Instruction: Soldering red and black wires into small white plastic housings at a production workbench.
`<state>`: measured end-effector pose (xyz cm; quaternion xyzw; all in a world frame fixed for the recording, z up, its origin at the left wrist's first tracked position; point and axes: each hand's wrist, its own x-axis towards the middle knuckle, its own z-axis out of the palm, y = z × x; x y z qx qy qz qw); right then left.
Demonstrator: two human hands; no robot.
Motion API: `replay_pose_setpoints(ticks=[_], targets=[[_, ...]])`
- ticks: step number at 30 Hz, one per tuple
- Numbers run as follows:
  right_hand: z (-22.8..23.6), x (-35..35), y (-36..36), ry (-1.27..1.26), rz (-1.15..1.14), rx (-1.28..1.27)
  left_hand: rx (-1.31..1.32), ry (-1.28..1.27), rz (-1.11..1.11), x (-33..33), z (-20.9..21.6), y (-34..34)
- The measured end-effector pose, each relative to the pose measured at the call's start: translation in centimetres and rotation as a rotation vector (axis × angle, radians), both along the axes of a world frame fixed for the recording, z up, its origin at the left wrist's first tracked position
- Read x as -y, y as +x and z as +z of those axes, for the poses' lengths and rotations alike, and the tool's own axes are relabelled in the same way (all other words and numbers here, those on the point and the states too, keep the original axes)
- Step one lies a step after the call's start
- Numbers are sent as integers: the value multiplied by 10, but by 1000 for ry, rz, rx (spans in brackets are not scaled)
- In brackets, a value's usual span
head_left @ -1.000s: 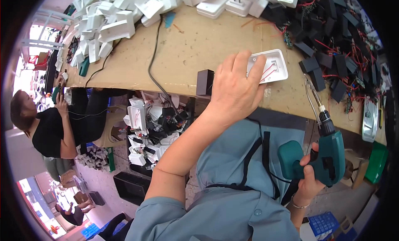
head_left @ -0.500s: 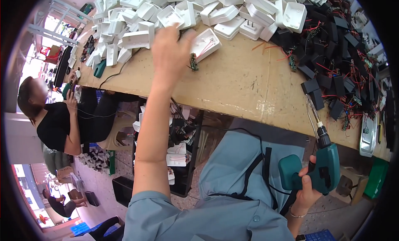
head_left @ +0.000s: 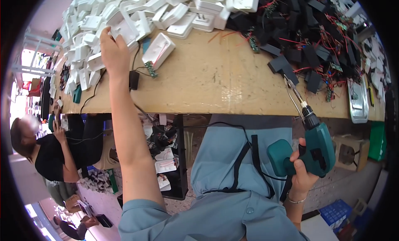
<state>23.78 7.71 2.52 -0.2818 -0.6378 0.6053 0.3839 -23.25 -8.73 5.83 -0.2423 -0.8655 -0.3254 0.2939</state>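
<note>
My left hand [head_left: 115, 52] reaches over the far left of the table, thumb and forefinger apart. Its fingertips are at the edge of an open white plastic case [head_left: 124, 29] in the pile; whether they touch it I cannot tell. My right hand [head_left: 303, 174] grips a green soldering gun [head_left: 319, 151] by the handle, forefinger by the trigger. The gun's metal tip points up beside black rectangular blocks [head_left: 284, 68]. Nearer the middle lies another open white case [head_left: 159, 51], with red wires running to a small green circuit board [head_left: 151, 69] on the tabletop.
White cases [head_left: 178, 12] are heaped along the back; black blocks with wired boards [head_left: 309, 54] pile up at right. A metal tray [head_left: 358, 102] sits by the right edge. A small black box [head_left: 134, 80] trails cables. At left another person [head_left: 56, 156] sits working.
The view has shifted, so the table and piles appear farther left. My left hand has moved slightly left and is no longer blurred. My right hand keeps hold of the soldering gun.
</note>
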Motion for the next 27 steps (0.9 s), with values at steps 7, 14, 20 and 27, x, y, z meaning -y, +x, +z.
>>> replay_pose_setpoints(ticks=[7,14,20,27], targets=[[-2,-9,5,10,-45,-27,-172,-193,-747,-61,-24,143],[-1,-5,10,-19,-63,-32,-53,-102,-870,-76,-31,161],[0,-7,13,-37,-64,-30,-249,-94,-902,-93,-4,149],[3,-9,13,-32,-82,-38,505,-276,-697,-203,21,135]])
